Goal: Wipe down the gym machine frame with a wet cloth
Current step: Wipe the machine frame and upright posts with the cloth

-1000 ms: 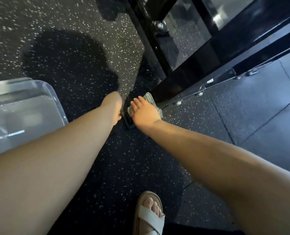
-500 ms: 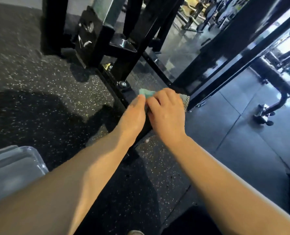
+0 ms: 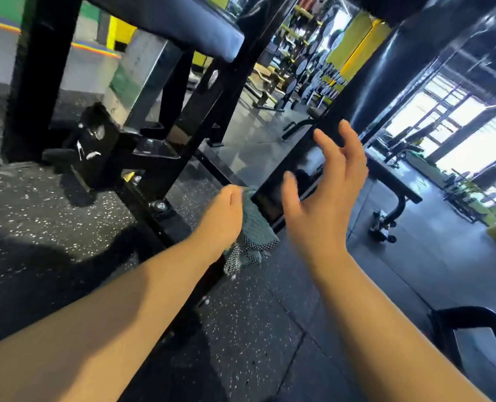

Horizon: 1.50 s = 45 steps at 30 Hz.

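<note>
The right hand has let go and hangs spread wide, so the left hand alone grips the cloth just beside the frame, wiping likely paused.

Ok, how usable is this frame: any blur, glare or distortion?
Head view: the right hand is motion-blurred at the fingers, the windows are blown out, the machine frame leans from wide-angle bending; the cloth in the left hand reads fairly sharp.
</note>
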Motion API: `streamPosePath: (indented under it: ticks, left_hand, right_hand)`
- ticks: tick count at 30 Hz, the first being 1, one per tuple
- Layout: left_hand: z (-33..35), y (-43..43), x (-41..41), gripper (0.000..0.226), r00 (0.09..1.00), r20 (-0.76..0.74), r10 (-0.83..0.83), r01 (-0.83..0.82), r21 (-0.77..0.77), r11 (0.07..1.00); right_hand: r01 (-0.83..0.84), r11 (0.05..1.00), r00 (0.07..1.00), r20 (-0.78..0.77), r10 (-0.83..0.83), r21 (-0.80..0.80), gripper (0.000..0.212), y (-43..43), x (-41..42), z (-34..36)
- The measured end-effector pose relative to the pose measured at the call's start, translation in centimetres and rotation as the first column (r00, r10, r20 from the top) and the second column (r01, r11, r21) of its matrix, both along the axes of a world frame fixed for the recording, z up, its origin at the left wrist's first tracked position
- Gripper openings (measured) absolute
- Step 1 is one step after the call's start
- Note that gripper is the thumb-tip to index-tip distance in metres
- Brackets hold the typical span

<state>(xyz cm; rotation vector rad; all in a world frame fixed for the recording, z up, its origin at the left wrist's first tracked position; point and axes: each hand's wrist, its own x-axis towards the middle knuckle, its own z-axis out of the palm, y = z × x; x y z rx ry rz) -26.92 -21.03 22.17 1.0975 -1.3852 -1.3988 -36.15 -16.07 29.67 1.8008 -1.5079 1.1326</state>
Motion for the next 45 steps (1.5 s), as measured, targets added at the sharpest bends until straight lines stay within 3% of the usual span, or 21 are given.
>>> streamPosePath:
  ticks: [3, 5, 10, 12, 14, 18, 22, 25, 27, 30, 32, 35, 39, 42, 45]
  left_hand:
    - [5.0, -1.5, -0.5, 0.031, 0.994, -0.099, -0.048, 0.034, -0.137, 0.990]
    - [6.2, -1.5, -0.7, 0.027, 0.994, -0.064, -0.085, 0.076, -0.136, 0.988]
    - [7.5, -1.0, -0.1, 0.033, 0.991, 0.136, -0.010, -0.012, 0.158, 0.987]
    - [11.2, -1.9, -0.5, 0.039, 0.982, 0.190, 0.005, -0.038, 0.173, 0.984]
    - [15.9, -3.3, -1.7, 0.045, 0.990, 0.140, 0.018, -0.034, 0.114, 0.993]
    - [22.7, -5.1, -3.5, 0.050, 0.997, 0.070, 0.010, -0.017, 0.096, 0.995]
    - [23.1, -3.3, -2.0, 0.050, 0.984, 0.157, -0.083, 0.038, 0.270, 0.962]
    - [25.8, -3.8, -2.0, 0.040, 0.947, 0.288, -0.145, 0.050, 0.314, 0.948]
    - [29.0, -5.3, -3.1, 0.037, 0.948, 0.274, -0.164, 0.079, 0.296, 0.952]
    - [33.1, -7.1, -5.7, 0.024, 0.963, 0.194, -0.187, 0.153, 0.178, 0.972]
    - [33.5, -7.2, -6.4, 0.027, 0.962, 0.167, -0.216, 0.196, 0.126, 0.972]
    - [31.2, -6.0, -4.9, 0.040, 0.917, 0.316, -0.242, 0.184, 0.201, 0.962]
    - [31.1, -5.9, -3.9, 0.042, 0.901, 0.334, -0.276, 0.144, 0.371, 0.918]
    - [34.7, -8.6, -7.3, 0.043, 0.902, 0.311, -0.300, 0.215, 0.279, 0.936]
    - [36.9, -11.0, -11.0, 0.041, 0.907, 0.178, -0.382, 0.364, 0.125, 0.923]
  right_hand:
    - [-0.059, 0.996, 0.974, 0.215, 0.073, -0.073, 0.055, -0.6, 0.4, 1.4]
    - [-0.119, 0.990, 0.930, 0.340, 0.140, -0.081, 0.052, -0.2, 0.6, 2.5]
    - [-0.129, 0.991, 0.807, 0.584, 0.085, 0.033, 0.043, -0.2, -1.0, 8.8]
    - [-0.085, 0.994, 0.737, 0.675, 0.017, 0.068, 0.034, -0.7, -1.7, 12.0]
    - [-0.035, 0.993, 0.681, 0.730, -0.056, 0.109, 0.025, -1.3, -2.2, 14.3]
    - [0.011, 0.953, 0.652, 0.720, -0.237, 0.303, 0.026, -2.8, -2.9, 17.9]
    - [-0.028, 0.885, 0.660, 0.673, -0.332, 0.464, 0.046, -2.3, -2.4, 20.2]
    - [-0.052, 0.836, 0.558, 0.710, -0.430, 0.547, 0.052, -2.3, -2.4, 22.6]
    - [-0.058, 0.806, 0.504, 0.714, -0.486, 0.589, 0.048, -2.8, -2.6, 24.7]
    - [0.028, 0.801, 0.526, 0.673, -0.520, 0.598, 0.043, -4.8, -4.4, 27.7]
    - [0.089, 0.816, 0.568, 0.644, -0.512, 0.571, 0.048, -6.5, -6.2, 29.1]
    - [0.101, 0.813, 0.570, 0.636, -0.520, 0.573, 0.057, -8.4, -8.7, 29.3]
    - [0.097, 0.822, 0.501, 0.686, -0.527, 0.561, 0.054, -10.3, -9.9, 29.4]
    - [0.133, 0.838, 0.427, 0.733, -0.530, 0.528, 0.047, -11.2, -10.0, 29.9]
    - [0.145, 0.837, 0.321, 0.775, -0.545, 0.528, 0.027, -11.6, -11.1, 30.5]
